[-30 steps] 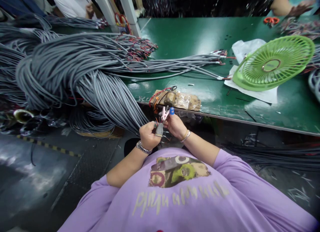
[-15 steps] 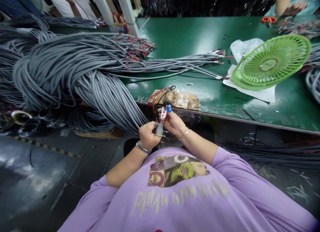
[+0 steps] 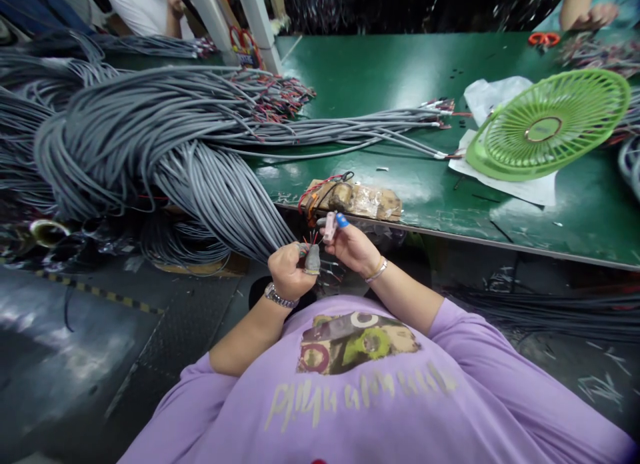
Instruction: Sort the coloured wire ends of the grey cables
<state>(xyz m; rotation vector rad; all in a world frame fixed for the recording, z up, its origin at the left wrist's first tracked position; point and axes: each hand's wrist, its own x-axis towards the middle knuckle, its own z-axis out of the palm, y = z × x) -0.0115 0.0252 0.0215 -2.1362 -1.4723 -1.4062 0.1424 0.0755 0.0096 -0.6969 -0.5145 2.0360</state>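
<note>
My left hand [image 3: 291,271], with a grey cover on its thumb, is closed around a cable end whose thin red wires [image 3: 311,237] fan out above the fist. To its right, my right hand [image 3: 354,249] pinches a small pale pink tool [image 3: 330,227]; one of its fingertips wears a blue cover [image 3: 342,220]. A small gap separates the tool from the wires. Just beyond both hands, a worn wooden block [image 3: 373,201] with red and black wires lies at the edge of the green table [image 3: 400,64].
A thick bundle of grey cables [image 3: 120,124] covers the left side and hangs over the edge. A green fan [image 3: 547,127] stands at the right. Orange-handled scissors [image 3: 544,39] lie at the back right, near another person's hand [image 3: 597,15].
My hands have moved apart, the left one to the left and the right one slightly right with the pink tool. The red wires now show more clearly between them.
</note>
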